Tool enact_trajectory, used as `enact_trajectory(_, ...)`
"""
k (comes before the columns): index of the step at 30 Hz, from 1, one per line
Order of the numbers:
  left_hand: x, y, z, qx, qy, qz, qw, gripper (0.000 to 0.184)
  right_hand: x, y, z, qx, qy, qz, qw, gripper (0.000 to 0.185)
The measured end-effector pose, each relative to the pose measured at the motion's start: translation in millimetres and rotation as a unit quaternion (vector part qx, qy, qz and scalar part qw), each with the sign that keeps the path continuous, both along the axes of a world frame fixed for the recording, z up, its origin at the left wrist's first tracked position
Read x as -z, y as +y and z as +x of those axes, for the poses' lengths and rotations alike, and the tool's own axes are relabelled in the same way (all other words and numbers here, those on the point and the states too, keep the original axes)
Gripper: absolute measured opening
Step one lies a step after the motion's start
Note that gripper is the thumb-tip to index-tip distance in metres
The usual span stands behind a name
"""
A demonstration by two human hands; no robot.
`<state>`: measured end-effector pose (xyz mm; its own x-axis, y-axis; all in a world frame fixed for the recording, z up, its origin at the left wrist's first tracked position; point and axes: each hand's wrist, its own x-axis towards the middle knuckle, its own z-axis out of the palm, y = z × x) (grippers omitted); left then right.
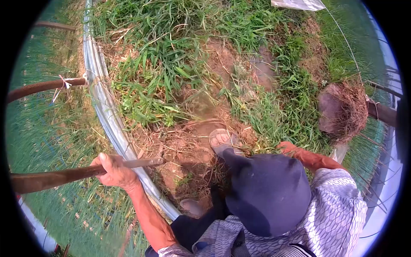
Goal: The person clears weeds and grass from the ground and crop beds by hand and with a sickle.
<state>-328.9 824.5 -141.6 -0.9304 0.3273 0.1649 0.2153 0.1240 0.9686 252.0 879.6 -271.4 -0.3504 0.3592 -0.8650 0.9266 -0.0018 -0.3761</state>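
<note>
My left hand point(115, 170) is closed around a brown wooden pole point(55, 179), thumb lying along the top. The pole runs in from the left edge, and its narrower end crosses the rolled plastic sheeting point(105, 109) over bare soil. On the other side, my right hand point(288, 148) reaches down beside low grass point(269, 128). Its fingers are partly hidden, and what they touch is unclear. Between the hands my bent knee point(269, 192) in dark cloth rises close to the camera. My sandalled foot point(221, 139) rests on soil and dry stalks.
Thick green grass point(162, 64) grows ahead. A clump of dry roots and soil point(342, 111) lies at right, by another pole point(381, 111). A second curved pole point(47, 88) with white ties stands at left. Thin green plants point(38, 128) fill the left side.
</note>
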Motion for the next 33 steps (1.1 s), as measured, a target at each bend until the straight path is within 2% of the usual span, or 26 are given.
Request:
enact_trajectory(2,-2,9,1,0.0,0.016,-0.002,1.0,0.034,48,-83,172,0.006,-0.09,0.048,0.995,0.016)
enact_trajectory(5,-7,22,6,0.034,0.004,0.017,0.999,0.036,-74,-4,29,-0.169,-0.234,0.079,0.954,0.014)
enact_trajectory(7,-12,36,10,0.048,0.01,0.009,0.999,0.036,-66,30,-16,-0.206,-0.122,0.224,0.945,0.025)
enact_trajectory(11,-12,40,7,0.035,0.019,-0.003,0.999,0.035,-10,97,-160,-0.067,0.036,0.358,0.931,0.05)
enact_trajectory(13,-7,33,5,0.028,0.021,0.005,0.999,0.034,4,97,-217,-0.002,0.05,0.376,0.925,0.063)
enact_trajectory(15,-8,24,5,0.023,0.036,0.009,0.999,0.034,-25,83,-263,0.002,-0.022,0.35,0.937,0.07)
enact_trajectory(16,-5,26,8,0.023,0.046,0.016,0.999,0.034,-36,77,-266,0.0,-0.078,0.324,0.943,0.071)
enact_trajectory(17,-5,25,9,0.012,0.04,0.008,0.999,0.034,-30,79,-259,0.004,-0.083,0.322,0.943,0.071)
enact_trajectory(19,-3,25,8,0.017,0.043,0.002,0.999,0.034,-12,90,-245,0.054,-0.094,0.285,0.952,0.058)
enact_trajectory(20,-3,25,9,0.019,0.049,-0.004,0.999,0.034,-14,95,-241,0.059,-0.096,0.285,0.952,0.058)
enact_trajectory(21,-5,28,11,0.02,0.056,-0.007,0.998,0.036,-19,104,-239,-0.07,-0.085,0.251,0.962,0.042)
enact_trajectory(22,-6,30,11,0.023,0.056,-0.004,0.998,0.036,-9,109,-232,-0.203,-0.049,0.268,0.94,0.022)
enact_trajectory(23,-6,31,12,0.021,0.064,-0.007,0.998,0.036,2,114,-225,-0.326,-0.005,0.296,0.898,0.018)
enact_trajectory(24,-6,31,13,0.019,0.072,-0.012,0.997,0.037,3,120,-220,-0.324,-0.007,0.297,0.898,0.018)
enact_trajectory(26,-7,32,14,0.014,0.064,-0.009,0.998,0.036,3,135,-214,-0.208,0.13,0.197,0.949,0.022)
enact_trajectory(27,-8,32,14,0.011,0.057,-0.009,0.998,0.035,3,135,-213,-0.16,0.151,0.164,0.962,0.027)
enact_trajectory(28,-8,31,14,0.011,0.055,-0.008,0.998,0.035,2,134,-212,-0.16,0.149,0.165,0.962,0.027)
enact_trajectory(29,-7,31,12,0.023,0.055,-0.004,0.998,0.035,-25,133,-225,-0.058,0.085,0.072,0.992,0.028)
enact_trajectory(30,-6,28,11,0.033,0.055,-0.001,0.998,0.035,-40,126,-235,0.045,0.018,-0.024,0.999,0.029)
enact_trajectory(32,-3,26,10,0.035,0.039,0.002,0.999,0.034,4,82,-242,-0.084,0.204,0.122,0.968,0.031)
enact_trajectory(33,-4,27,12,0.03,0.046,-0.006,0.998,0.034,-15,82,-248,-0.163,0.192,0.067,0.965,0.028)
